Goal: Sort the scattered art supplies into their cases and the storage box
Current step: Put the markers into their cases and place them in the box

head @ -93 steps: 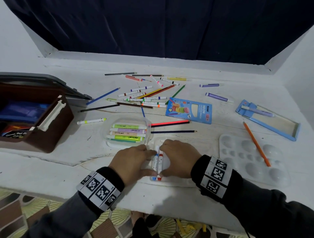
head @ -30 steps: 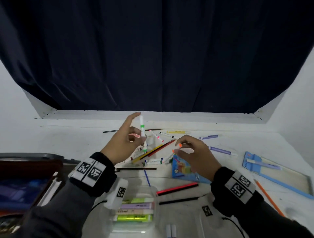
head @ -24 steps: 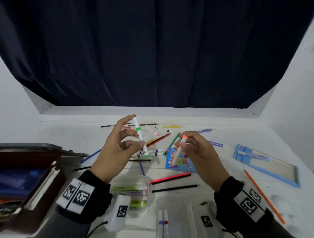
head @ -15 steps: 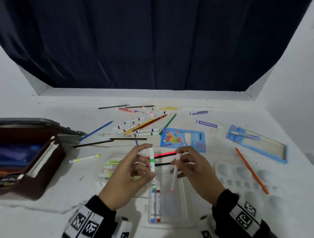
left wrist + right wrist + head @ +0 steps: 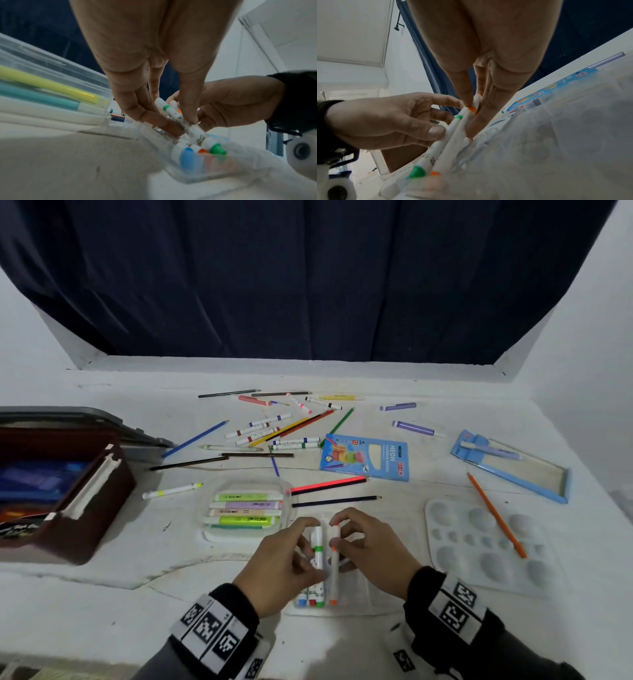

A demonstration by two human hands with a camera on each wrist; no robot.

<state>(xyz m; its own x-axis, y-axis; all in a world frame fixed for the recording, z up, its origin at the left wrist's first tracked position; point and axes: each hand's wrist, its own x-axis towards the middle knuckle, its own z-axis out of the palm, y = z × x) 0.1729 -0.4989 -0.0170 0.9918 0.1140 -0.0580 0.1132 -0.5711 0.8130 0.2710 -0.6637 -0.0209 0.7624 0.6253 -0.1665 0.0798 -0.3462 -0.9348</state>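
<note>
A clear flat marker case (image 5: 356, 601) lies at the table's near edge, holding a blue-capped (image 5: 301, 601) and a red-capped marker (image 5: 311, 601). My left hand (image 5: 284, 563) pinches a green-banded white marker (image 5: 318, 559) (image 5: 197, 129) down into the case beside them. My right hand (image 5: 373, 549) pinches an orange-banded white marker (image 5: 334, 570) (image 5: 453, 142), lying right of the green one. A clear tub of highlighters (image 5: 245, 510) sits just behind the left hand. Loose pencils and markers (image 5: 274, 433) lie scattered farther back.
A brown storage box (image 5: 72, 508) stands open at the left. A blue neon pencil box (image 5: 364, 457), a blue-framed open case (image 5: 513, 467) and a white paint palette (image 5: 479, 546) with an orange pencil (image 5: 496, 515) across it are on the right.
Both hands picked a marker from the far pile, green in the left, orange in the right, brought them back and lowered them into the clear case beside the blue and red ones.
</note>
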